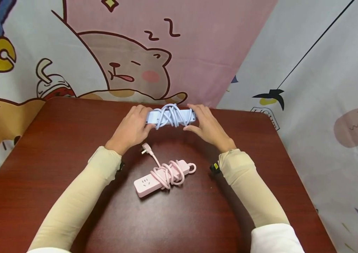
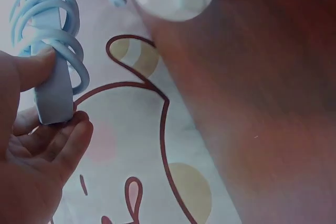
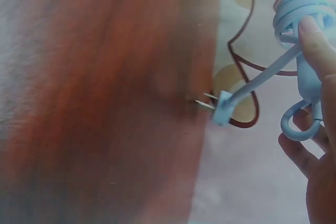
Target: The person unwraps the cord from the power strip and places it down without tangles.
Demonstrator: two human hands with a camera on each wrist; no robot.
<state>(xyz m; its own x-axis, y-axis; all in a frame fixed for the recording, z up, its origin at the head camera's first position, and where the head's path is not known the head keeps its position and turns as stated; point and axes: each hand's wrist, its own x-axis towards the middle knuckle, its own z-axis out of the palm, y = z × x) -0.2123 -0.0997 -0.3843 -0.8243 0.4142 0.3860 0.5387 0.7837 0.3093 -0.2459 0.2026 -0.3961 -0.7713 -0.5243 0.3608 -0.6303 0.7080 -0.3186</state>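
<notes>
Two hands grip a cord-wrapped blue power strip (image 1: 182, 113) near the far side of a desk (image 1: 217, 214)

Head view: the left hand (image 1: 133, 124) grasps the left end of the blue power strip and the right hand (image 1: 209, 126) grasps its right end, thumbs toward the viewer; the strip lies level from side to side between them, its pale blue cord (image 1: 172, 116) looped many times around the middle; nearer the viewer, between the forearms, a pink power strip (image 1: 145, 184) rests slantwise on the dark red-brown desk, wound in its own pink cord (image 1: 167, 172), with its plug (image 1: 147, 148) lying beyond it; both arms wear cream sleeves (image 1: 71, 207); behind the desk hangs a cloth (image 1: 204, 45) printed with a sleeping bear.

Left wrist view: the fingers are bent around the blue strip's end, the thumb across one face and the other fingers at the opposite side; the coils sit just past the thumb; a blurred pale shape is at the top, too unclear to name.

Right wrist view: the thumb presses beside the coils while the other fingers curl behind the strip's end, near a small cord loop (image 3: 299, 124); the blue plug (image 3: 224, 108) dangles apart from the hand, metal prongs showing.
</notes>
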